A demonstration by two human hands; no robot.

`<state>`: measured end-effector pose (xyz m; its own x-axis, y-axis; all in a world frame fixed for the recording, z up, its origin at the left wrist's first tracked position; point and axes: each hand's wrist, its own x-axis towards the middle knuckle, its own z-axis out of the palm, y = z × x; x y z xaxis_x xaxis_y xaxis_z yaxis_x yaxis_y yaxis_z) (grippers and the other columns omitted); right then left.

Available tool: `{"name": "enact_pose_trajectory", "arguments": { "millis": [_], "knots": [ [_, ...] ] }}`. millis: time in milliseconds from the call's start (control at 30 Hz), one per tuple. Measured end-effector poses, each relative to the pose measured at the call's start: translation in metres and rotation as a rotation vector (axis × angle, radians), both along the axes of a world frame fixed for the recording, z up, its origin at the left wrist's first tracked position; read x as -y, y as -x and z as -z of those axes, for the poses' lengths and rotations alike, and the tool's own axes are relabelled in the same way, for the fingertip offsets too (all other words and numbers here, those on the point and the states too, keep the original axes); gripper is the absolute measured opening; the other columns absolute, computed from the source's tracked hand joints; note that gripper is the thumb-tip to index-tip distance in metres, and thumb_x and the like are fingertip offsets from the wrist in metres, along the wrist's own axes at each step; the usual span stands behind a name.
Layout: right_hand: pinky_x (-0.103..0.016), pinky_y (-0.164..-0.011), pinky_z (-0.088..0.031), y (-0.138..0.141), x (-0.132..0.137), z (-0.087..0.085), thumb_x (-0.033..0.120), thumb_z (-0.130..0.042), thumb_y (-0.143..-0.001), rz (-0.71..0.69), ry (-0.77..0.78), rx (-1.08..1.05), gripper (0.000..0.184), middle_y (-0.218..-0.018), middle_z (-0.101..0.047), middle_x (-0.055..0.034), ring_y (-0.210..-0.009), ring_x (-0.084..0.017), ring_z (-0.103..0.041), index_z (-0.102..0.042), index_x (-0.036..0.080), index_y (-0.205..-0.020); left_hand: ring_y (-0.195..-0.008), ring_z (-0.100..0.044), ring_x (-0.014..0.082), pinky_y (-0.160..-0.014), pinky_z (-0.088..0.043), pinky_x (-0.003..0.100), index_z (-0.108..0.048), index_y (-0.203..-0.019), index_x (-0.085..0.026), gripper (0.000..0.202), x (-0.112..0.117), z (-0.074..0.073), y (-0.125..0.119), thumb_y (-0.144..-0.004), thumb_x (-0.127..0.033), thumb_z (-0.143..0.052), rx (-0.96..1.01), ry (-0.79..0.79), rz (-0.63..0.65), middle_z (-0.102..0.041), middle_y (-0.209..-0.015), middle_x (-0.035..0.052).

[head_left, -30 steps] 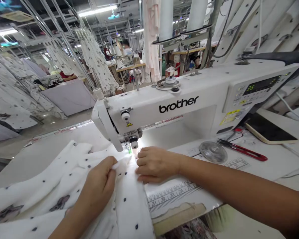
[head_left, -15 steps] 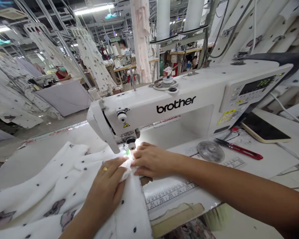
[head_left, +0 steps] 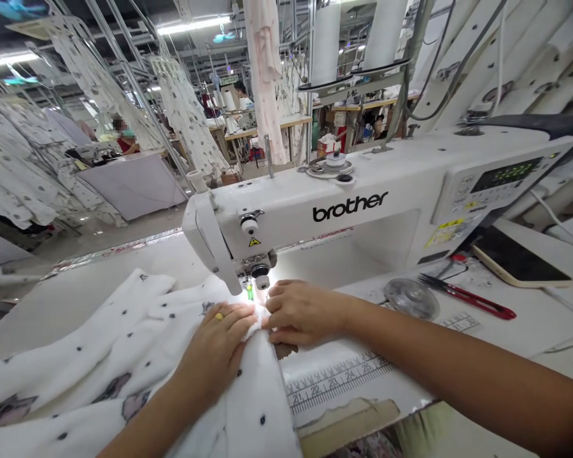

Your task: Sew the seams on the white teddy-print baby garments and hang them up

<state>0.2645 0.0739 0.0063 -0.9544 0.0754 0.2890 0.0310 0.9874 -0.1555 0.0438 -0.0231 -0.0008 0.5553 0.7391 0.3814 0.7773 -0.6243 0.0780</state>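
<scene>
Meeting just in front of the needle in the head view, the person's two hands lie close together on white fabric (head_left: 148,356) printed with small dark motifs. The left hand (head_left: 214,343), a yellow ring (head_left: 219,316) on one finger, lies palm down on the cloth, fingers stretched toward the presser foot. The right hand (head_left: 305,312) has its fingers curled at the cloth's right edge, touching a bunched fold between the hands. Whether either hand pinches the fabric or only presses it, I cannot tell, since the thumbs and fingertips are partly hidden.

The fabric spreads across the left part of the sewing table (head_left: 496,331) and down over its near edge, with one end under the head of a white sewing machine (head_left: 286,222). A small green piece (head_left: 250,292) shows beside the needle, brightly lit.

Along the table's near edge, right of the cloth, runs a printed ruler (head_left: 334,380). Toward the right end lie a clear round disc (head_left: 412,299), red-handled snips (head_left: 472,299) just beside it, and a phone (head_left: 520,257) behind the snips. Two white thread cones (head_left: 325,44) stand above the machine. Beyond the far edge, printed garments (head_left: 186,114) hang, and a co-worker (head_left: 128,143) sits at another station.
</scene>
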Motion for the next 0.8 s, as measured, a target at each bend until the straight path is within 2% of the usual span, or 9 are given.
{"name": "enact_pose_trajectory", "arguments": {
  "millis": [100,200,300,367,467,533,633,800],
  "knots": [
    [-0.03,-0.084,-0.038,-0.001,-0.001,-0.001,0.034,-0.058,-0.095,0.031,0.029,-0.004,0.019,-0.08,-0.064,-0.0009,-0.08,-0.016,-0.054,-0.07,0.02,-0.101,-0.11,-0.06,0.0224,-0.099,-0.045,0.042,-0.064,-0.109,-0.018,0.031,-0.004,-0.002,0.001,-0.089,-0.006,-0.043,0.059,0.065,-0.004,-0.068,-0.115,0.0074],
    [-0.03,-0.085,-0.038,-0.002,-0.001,-0.001,0.034,-0.057,-0.096,0.031,0.032,-0.003,0.02,-0.08,-0.064,-0.0013,-0.08,-0.016,-0.054,-0.069,0.02,-0.103,-0.106,-0.06,0.0205,-0.093,-0.048,0.036,-0.066,-0.101,-0.019,0.021,-0.005,-0.004,0.001,-0.095,-0.018,-0.046,0.235,0.234,-0.088,-0.066,-0.115,0.0066],
    [-0.03,-0.088,-0.037,-0.002,-0.001,0.0,0.034,-0.058,-0.095,0.034,0.035,-0.002,0.02,-0.08,-0.065,-0.0007,-0.081,-0.016,-0.054,-0.069,0.021,-0.105,-0.092,-0.062,0.0181,-0.083,-0.051,0.031,-0.064,-0.083,-0.019,0.027,-0.006,-0.007,0.0,-0.098,-0.031,-0.045,0.47,0.405,-0.236,-0.066,-0.096,0.0041],
    [-0.03,-0.088,-0.037,-0.002,-0.001,0.0,0.034,-0.058,-0.095,0.032,0.031,0.003,0.02,-0.081,-0.065,-0.0007,-0.081,-0.016,-0.054,-0.069,0.021,-0.107,-0.088,-0.061,0.0177,-0.082,-0.051,0.03,-0.063,-0.079,-0.019,0.032,-0.008,-0.008,-0.001,-0.099,-0.035,-0.044,0.529,0.458,-0.272,-0.064,-0.089,0.003],
    [-0.03,-0.088,-0.038,-0.003,-0.002,-0.002,0.034,-0.06,-0.094,0.02,0.031,0.012,0.019,-0.082,-0.066,-0.0011,-0.08,-0.016,-0.054,-0.07,0.02,-0.102,-0.099,-0.06,0.0198,-0.089,-0.049,0.034,-0.068,-0.089,-0.021,0.026,-0.007,-0.009,-0.004,-0.098,-0.031,-0.046,0.395,0.412,-0.171,-0.066,-0.101,0.0042],
    [-0.03,-0.089,-0.038,-0.003,-0.002,-0.003,0.033,-0.061,-0.093,0.007,0.043,0.007,0.017,-0.081,-0.066,-0.001,-0.081,-0.016,-0.055,-0.071,0.02,-0.097,-0.105,-0.058,0.0215,-0.094,-0.047,0.038,-0.069,-0.103,-0.023,0.024,-0.004,-0.009,-0.006,-0.096,-0.024,-0.046,0.236,0.308,-0.103,-0.065,-0.111,0.0053],
    [-0.03,-0.092,-0.036,-0.004,-0.003,-0.004,0.034,-0.061,-0.093,0.023,0.075,-0.013,0.018,-0.08,-0.067,-0.0005,-0.081,-0.015,-0.057,-0.072,0.021,-0.095,-0.108,-0.057,0.0239,-0.096,-0.046,0.043,-0.064,-0.117,-0.023,0.032,0.004,-0.005,-0.008,-0.093,-0.015,-0.045,0.027,0.141,-0.079,-0.064,-0.116,0.0072],
    [-0.035,-0.098,-0.032,-0.002,-0.002,-0.004,0.034,-0.055,-0.097,0.152,0.048,-0.029,0.027,-0.088,-0.07,-0.0026,-0.086,-0.017,-0.058,-0.067,0.019,-0.116,-0.111,-0.057,0.0248,-0.095,-0.049,0.042,-0.058,-0.124,-0.017,0.036,0.014,0.007,-0.007,-0.092,-0.011,-0.043,-0.11,-0.009,-0.092,-0.063,-0.122,0.0087]
  ]
}}
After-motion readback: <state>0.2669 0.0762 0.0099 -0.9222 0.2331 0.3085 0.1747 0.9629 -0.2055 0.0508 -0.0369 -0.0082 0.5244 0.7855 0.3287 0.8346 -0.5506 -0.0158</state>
